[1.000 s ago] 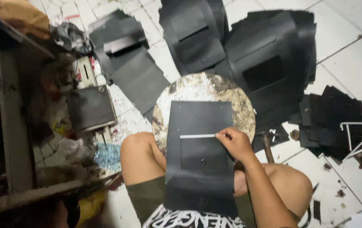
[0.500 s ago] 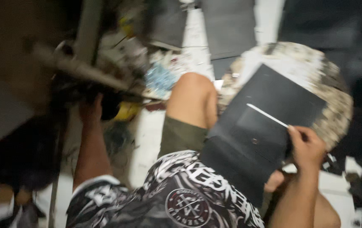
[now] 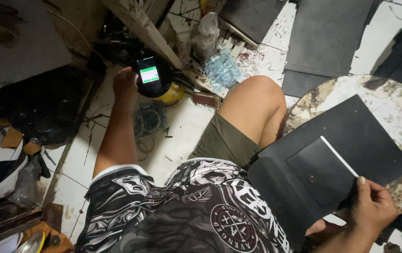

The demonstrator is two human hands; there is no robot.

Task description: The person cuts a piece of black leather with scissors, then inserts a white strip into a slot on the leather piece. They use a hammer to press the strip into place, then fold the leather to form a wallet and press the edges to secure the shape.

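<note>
Your right hand (image 3: 373, 208) pinches the black sheet (image 3: 337, 159) at the round table's (image 3: 400, 110) near edge; left hand (image 3: 125, 82) (far left) grips a phone (image 3: 149, 75).

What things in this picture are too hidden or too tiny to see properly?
- Head view: the left hand is at the phone; its fingers are hidden behind the phone.
- Head view: the phone's screen is too small to make out.
- Head view: the right hand holds a thin white stick; its lower end is hidden by the fingers.
- Head view: the black sheet disappears under the shirt.
</note>
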